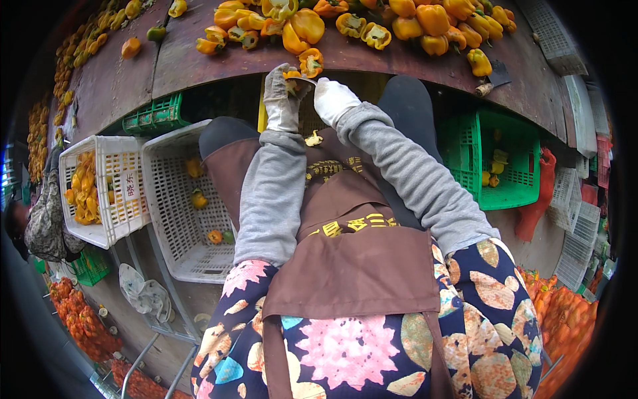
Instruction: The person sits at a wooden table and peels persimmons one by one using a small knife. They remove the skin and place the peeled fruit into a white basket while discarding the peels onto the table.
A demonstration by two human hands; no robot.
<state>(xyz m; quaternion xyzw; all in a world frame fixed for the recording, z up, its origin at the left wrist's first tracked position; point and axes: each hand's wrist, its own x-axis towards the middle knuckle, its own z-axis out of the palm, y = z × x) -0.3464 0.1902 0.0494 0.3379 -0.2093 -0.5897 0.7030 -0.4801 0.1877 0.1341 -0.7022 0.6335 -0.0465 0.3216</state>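
My left hand (280, 102), in a soiled knit glove, holds a cut orange bell pepper (291, 75) just off the table's near edge. In a whiter glove, my right hand (335, 101) grips a small tool whose thin curved metal blade (306, 79) reaches to that pepper; its handle is hidden in the fist. Right beyond the blade, a cut-open pepper (312, 63) lies at the table edge. A pale pepper core (313, 138) rests on the brown apron (349, 274) over my lap.
Yellow-orange peppers (432, 22) are heaped on the wooden table (199, 60). A broad-bladed tool (498, 75) lies at right. A white crate (187, 249) and a fuller one (122, 184) stand left, a green crate (508, 194) right. A person (47, 219) is at far left.
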